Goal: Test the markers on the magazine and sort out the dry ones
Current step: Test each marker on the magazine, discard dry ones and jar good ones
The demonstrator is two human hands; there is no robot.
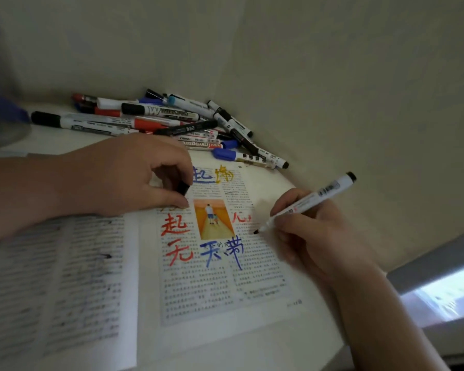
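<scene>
Right hand [314,236] pinches the marker [306,202] low on its barrel, tip at the magazine [225,290] lying open on the tabletop [51,141]. Left hand [134,175] curls round the black cap [184,187], pinning the page. It looks light, stiff and smooth, so gripping near the tip suits it.

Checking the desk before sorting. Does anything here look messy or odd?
The markers lie in a criss-cross heap by the wall. The magazine page carries red, blue and yellow scrawls over its print. Nothing looks spilled.
</scene>
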